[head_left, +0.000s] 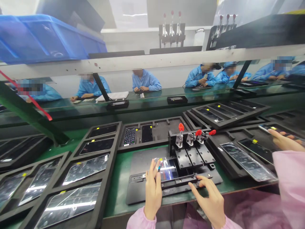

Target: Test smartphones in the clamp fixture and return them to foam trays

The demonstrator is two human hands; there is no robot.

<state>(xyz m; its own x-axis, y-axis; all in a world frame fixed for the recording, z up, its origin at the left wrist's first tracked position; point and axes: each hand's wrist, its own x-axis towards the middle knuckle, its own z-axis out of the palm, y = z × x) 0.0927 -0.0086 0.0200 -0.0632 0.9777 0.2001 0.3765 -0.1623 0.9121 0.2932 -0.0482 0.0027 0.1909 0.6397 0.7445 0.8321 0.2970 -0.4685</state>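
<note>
A phone lies face up in a black clamping fixture, its right end by the fixture's metal plates. Beside the phone's left end is my left hand, fingers stretched upward and slightly apart; the fingertips overlap the screen's edge, and I cannot tell whether they touch it. My right hand is at the fixture's front rail, with thumb and index finger spread and nothing between them. Three toggle clamps with red handles stand at the back of the fixture, one handle upright and two lying over to the right.
Black foam trays with phones line the left side. Another tray sits behind the fixture. At right, a co-worker's hand holds a phone above more trays. A shelf crosses overhead, with a blue bin.
</note>
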